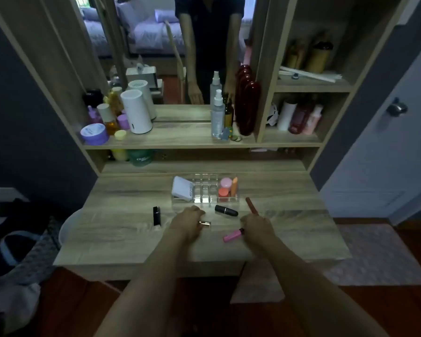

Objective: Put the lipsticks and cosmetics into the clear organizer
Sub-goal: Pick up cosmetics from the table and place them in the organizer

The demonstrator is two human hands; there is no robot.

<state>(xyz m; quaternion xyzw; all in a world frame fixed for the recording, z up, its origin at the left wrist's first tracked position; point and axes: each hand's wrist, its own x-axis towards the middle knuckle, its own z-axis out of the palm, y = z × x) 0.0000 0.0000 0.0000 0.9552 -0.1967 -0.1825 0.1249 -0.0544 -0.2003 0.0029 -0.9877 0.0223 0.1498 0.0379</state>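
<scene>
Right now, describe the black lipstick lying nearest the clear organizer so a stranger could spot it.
Find the clear organizer at the back of the wooden desk. Just in front of its right half lies a black bullet-shaped lipstick, between the two hands. Unlike the square black tube far to the left, it is rounded and lies angled across the desk.

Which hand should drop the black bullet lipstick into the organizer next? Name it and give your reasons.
Probably the left hand: its fingertips lie just beside the black bullet lipstick, right in front of the clear organizer. The right hand is already closed around a reddish-brown tube.
</scene>
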